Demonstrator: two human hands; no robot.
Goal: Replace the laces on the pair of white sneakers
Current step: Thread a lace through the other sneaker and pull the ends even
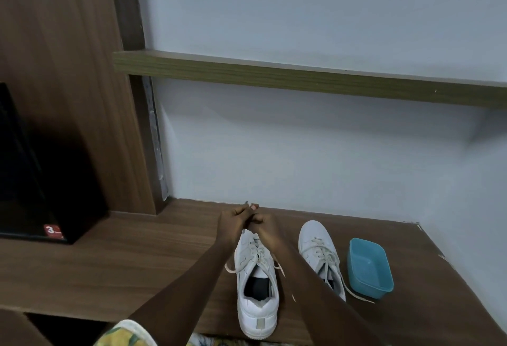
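Note:
Two white sneakers stand on the wooden desk (109, 271), toes pointing at the wall. The left sneaker (256, 288) is in the middle, its laces loose at the top eyelets. The right sneaker (319, 252) stands beside it, laced, with a lace end trailing toward me. My left hand (231, 219) and my right hand (264, 225) meet above the left sneaker's toe, fingers curled together around a white lace (248, 205) whose tip sticks up between them. The toe of that shoe is hidden under my hands.
A teal plastic tub (370, 267) sits right of the right sneaker, near the desk's right edge. A black box (30, 181) stands at the left against a wooden panel. A wooden shelf (301, 79) runs along the wall above.

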